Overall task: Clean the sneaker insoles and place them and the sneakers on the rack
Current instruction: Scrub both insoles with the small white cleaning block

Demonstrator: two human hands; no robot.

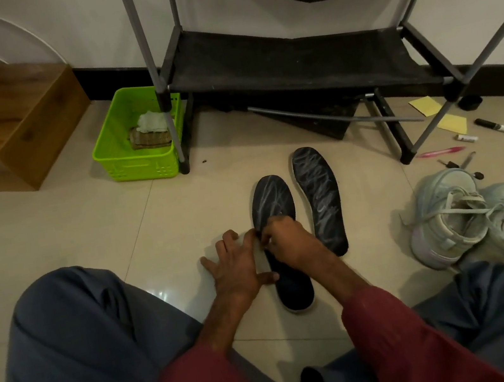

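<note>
Two dark insoles with pale chalky streaks lie side by side on the tiled floor. The left insole (274, 200) is under both hands, and its heel half looks darker and cleaner. My left hand (240, 269) lies along its left edge with the fingers spread on the floor and the thumb across the insole. My right hand (289, 241) presses on its middle with curled fingers; what is inside them is hidden. A pale strip shows between the hands. The right insole (320, 199) lies untouched. Two pale sneakers (468, 218) sit at the right. The black rack (289, 61) stands behind.
A green basket (135, 140) with cloths stands by the rack's left leg, next to a wooden step (9, 124). A marker (503, 128), a pink pen (441, 152), keys (459, 162) and yellow paper (451, 122) lie by the rack's right legs. My knees frame the near floor.
</note>
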